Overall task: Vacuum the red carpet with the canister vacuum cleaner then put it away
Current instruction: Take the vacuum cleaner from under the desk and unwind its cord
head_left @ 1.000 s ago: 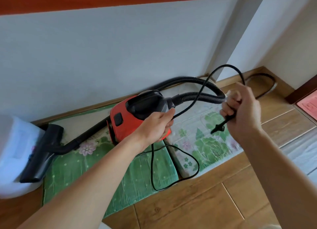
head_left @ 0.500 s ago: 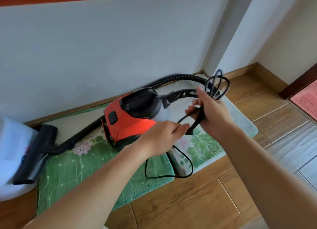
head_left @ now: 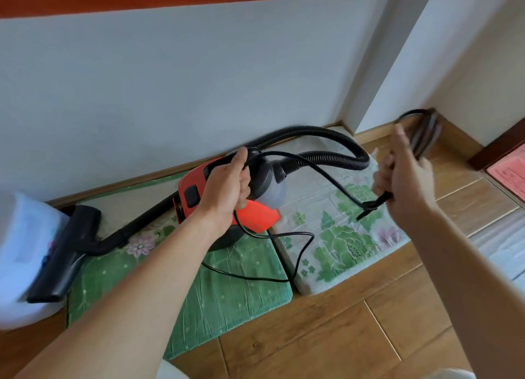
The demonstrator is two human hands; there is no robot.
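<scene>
The red and black canister vacuum point(head_left: 257, 212) sits on green floral mats by the wall. Its ribbed black hose point(head_left: 326, 140) loops to the right and back. A black wand runs left to the floor nozzle point(head_left: 65, 253). My left hand point(head_left: 227, 188) is in front of the vacuum's top and grips the black power cord point(head_left: 321, 171). My right hand point(head_left: 403, 185) holds a coiled bundle of that cord, with loops sticking up blurred above my fist and the plug point(head_left: 372, 205) hanging below it. A slack loop of cord lies on the mats. A strip of red carpet point(head_left: 508, 174) shows at the right edge.
A green mat point(head_left: 227, 293) and a pale floral mat point(head_left: 341, 236) lie side by side on the wooden floor. A white plastic container point(head_left: 20, 251) stands at the left, behind the nozzle. The white wall and a corner pillar close off the back. A red-brown shelf edge runs overhead.
My right hand swung out to the right with the coiled cord. My left hand rose from low in front of the vacuum to its top, and the cord now stretches between both hands.
</scene>
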